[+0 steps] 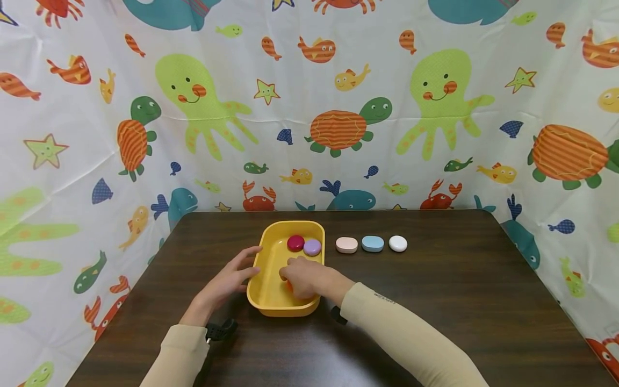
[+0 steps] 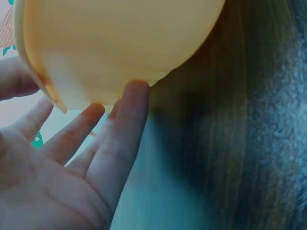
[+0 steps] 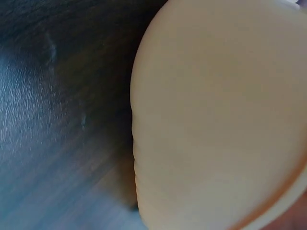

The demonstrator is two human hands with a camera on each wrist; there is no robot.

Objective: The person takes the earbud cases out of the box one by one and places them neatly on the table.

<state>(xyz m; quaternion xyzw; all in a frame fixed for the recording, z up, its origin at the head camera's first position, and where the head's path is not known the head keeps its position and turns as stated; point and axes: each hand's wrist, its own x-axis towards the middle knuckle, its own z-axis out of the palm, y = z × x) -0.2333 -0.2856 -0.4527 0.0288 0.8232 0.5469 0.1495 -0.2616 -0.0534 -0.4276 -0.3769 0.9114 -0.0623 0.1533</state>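
Observation:
A yellow plastic tray (image 1: 263, 301) stands on the table with a dark red round piece (image 1: 296, 243) and a lilac round piece (image 1: 312, 247) at its far end. My left hand (image 1: 227, 279) lies along the tray's left side, fingers extended; in the left wrist view its fingertips (image 2: 136, 91) touch the wall. Reaching over the right rim, my right hand (image 1: 307, 277) curls its fingers down on an orange piece (image 1: 289, 286), mostly hidden beneath the hand. The right wrist view is filled by the tray's outer wall (image 3: 216, 105), with only a sliver of hand showing.
Right of the tray, a pale pink oval piece (image 1: 346, 245), a light blue oval piece (image 1: 373, 244) and a white round piece (image 1: 398, 243) lie in a row on the dark wooden table (image 1: 459, 301). A sea-animal curtain (image 1: 300, 80) hangs behind the table.

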